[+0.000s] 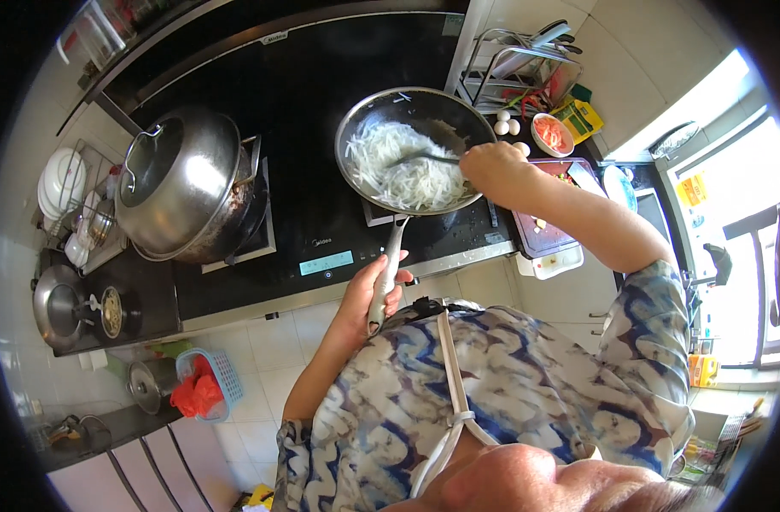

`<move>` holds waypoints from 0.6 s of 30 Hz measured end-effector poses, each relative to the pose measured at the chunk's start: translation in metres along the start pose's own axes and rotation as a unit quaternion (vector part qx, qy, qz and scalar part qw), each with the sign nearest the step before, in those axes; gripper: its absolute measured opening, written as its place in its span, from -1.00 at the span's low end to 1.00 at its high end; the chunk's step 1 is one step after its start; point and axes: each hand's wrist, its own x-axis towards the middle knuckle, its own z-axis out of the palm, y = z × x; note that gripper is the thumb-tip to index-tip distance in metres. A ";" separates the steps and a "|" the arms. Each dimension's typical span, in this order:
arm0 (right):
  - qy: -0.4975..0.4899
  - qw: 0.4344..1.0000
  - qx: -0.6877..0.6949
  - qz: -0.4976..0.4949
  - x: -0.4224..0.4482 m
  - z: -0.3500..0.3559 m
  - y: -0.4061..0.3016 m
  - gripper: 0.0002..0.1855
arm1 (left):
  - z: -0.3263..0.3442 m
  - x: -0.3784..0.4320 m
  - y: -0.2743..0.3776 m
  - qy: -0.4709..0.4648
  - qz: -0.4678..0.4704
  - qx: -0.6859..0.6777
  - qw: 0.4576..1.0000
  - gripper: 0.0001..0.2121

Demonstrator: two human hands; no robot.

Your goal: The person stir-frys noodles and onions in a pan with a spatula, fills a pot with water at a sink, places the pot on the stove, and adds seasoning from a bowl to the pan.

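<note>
A dark wok (422, 102) stands over the right burner of a black glass cooktop. White shredded vegetable (415, 176) fills much of its bowl, with a few shreds stuck to the far wall. My left hand (364, 291) grips the wok's metal handle (386, 281), which points towards my body. Over the wok's right rim, my right hand (495, 169) holds a dark-handled utensil, a spatula or ladle (428, 157). Its head is partly buried in the shreds, so its shape cannot be told.
A large lidded wok (185, 185) sits on the left burner. To the right are eggs (508, 125), a bowl of red-orange slices (552, 136), a cutting board (537, 240) with a knife (586, 179), and a knife rack (524, 61). Plates (63, 179) stand far left; a blue basket (226, 387) is lower left.
</note>
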 end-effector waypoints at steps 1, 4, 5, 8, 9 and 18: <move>0.001 1.000 -0.003 0.002 -0.004 -0.001 0.005 -0.97 | -0.001 -0.001 0.001 0.006 0.002 -0.002 1.000 -0.56; -0.023 0.999 -0.023 0.011 -0.032 -0.028 0.018 -0.94 | 0.000 -0.004 0.003 0.004 0.008 0.008 1.000 -0.56; -0.025 0.999 -0.024 0.005 -0.035 -0.035 0.008 -0.94 | -0.002 -0.005 0.003 0.009 0.011 0.007 1.000 -0.56; -0.040 0.999 -0.001 -0.026 -0.045 0.005 -0.012 -0.91 | -0.005 -0.004 0.003 -0.006 0.003 0.008 1.000 -0.57; 0.055 0.998 0.020 -0.037 -0.032 0.021 -0.017 -0.92 | -0.005 -0.003 0.002 -0.002 0.000 0.007 1.000 -0.58; -0.004 0.984 0.063 0.165 0.011 -0.008 0.003 -0.85 | -0.012 -0.009 0.009 0.006 0.014 0.029 0.999 -0.55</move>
